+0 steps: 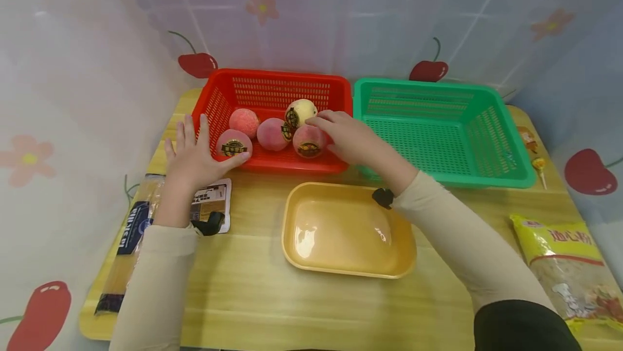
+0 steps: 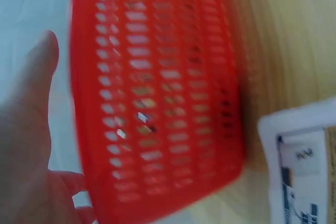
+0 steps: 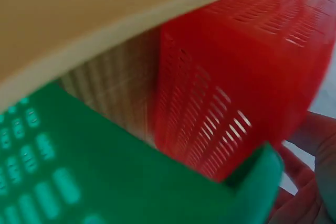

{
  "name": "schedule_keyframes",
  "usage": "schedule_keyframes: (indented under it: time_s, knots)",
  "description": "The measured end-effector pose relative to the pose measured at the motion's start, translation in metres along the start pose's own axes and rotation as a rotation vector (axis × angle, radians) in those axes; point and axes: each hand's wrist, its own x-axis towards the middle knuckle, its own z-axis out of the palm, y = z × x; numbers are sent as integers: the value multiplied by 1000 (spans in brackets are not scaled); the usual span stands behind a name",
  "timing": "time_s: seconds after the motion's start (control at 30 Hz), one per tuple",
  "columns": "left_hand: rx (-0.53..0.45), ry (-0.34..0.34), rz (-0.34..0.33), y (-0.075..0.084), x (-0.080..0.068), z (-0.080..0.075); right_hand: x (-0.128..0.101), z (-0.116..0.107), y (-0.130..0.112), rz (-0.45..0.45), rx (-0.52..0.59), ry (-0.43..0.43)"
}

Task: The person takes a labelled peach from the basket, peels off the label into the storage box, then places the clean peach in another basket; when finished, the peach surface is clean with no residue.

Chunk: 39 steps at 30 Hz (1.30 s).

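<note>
In the head view, a red basket (image 1: 282, 166) holds several round fruits like peaches, some with dark gold-lettered stickers. My left hand (image 1: 193, 163) is spread at the basket's front left corner, its thumb over the rim beside a pink peach (image 1: 234, 143). Above the basket's right side is my right hand (image 1: 351, 137), fingers extended right at a reddish peach (image 1: 310, 140) and a pale yellow peach (image 1: 303, 108). The left wrist view shows the red basket's slotted wall (image 2: 157, 98) close to the left fingers. In the right wrist view, the right fingers (image 3: 299, 166) reach past the red rim.
A green basket (image 1: 486, 180) adjoins the red one on the right. In front lies a yellow tray (image 1: 348, 270). Packaged noodles (image 1: 131, 232) and a printed card (image 1: 214, 199) lie at left. A yellow-topped bag (image 1: 569, 270) and a lollipop (image 1: 539, 166) are at right.
</note>
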Motion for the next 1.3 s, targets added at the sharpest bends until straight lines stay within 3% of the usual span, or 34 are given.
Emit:
schedule_keyframes:
  time_s: [0.4, 0.9, 1.13, 1.3]
  knots:
    - [-79, -20, -23, -11, 10, 4, 39, 14, 2, 9, -117, -146]
    - [-39, -8, -17, -13, 11, 6, 51, 25, 3, 40, -96, -176]
    - [-33, 2, -8, -12, 10, 6, 48, 18, 9, 35, 41, -194]
    - [-29, -10, -18, -15, 10, 6, 43, 3, 7, 2, 216, -119]
